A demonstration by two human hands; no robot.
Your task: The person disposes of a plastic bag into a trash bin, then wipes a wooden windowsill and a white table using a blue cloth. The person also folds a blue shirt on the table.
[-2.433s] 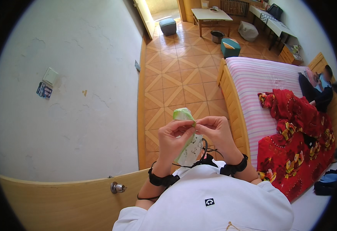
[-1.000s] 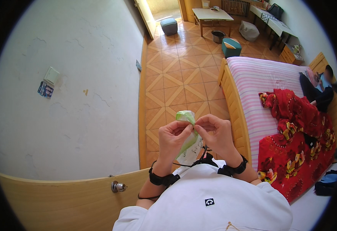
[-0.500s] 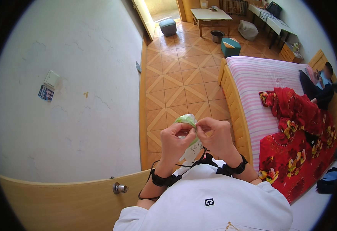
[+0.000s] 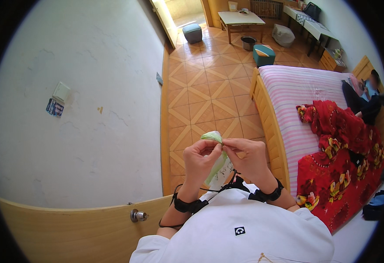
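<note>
In front of my chest, a thin green-and-white piece that looks like a plastic bag or printed cloth (image 4: 218, 172) hangs below my hands. Its gathered top bunches up above the fingers. My left hand (image 4: 199, 158) pinches the green edge between thumb and forefinger. Close against it, my right hand (image 4: 247, 154) pinches the same edge, the fingertips of both hands almost touching. The exact grip point is partly hidden by the fingers. Each wrist wears a black strap, and a dark cord runs between them across my white shirt.
A bed (image 4: 284, 94) with striped sheet and red flowered blanket (image 4: 332, 175) stands at right; a person sits at its far side. A wooden door (image 4: 82, 228) with a round knob lies near left. Stools, a pot (image 4: 248, 42) and a low table (image 4: 241, 18) are farther off.
My right hand has turned slightly, its fingers lying flatter toward the left hand. The lower part of the hanging green-and-white piece has shifted and shows more of its printed side.
</note>
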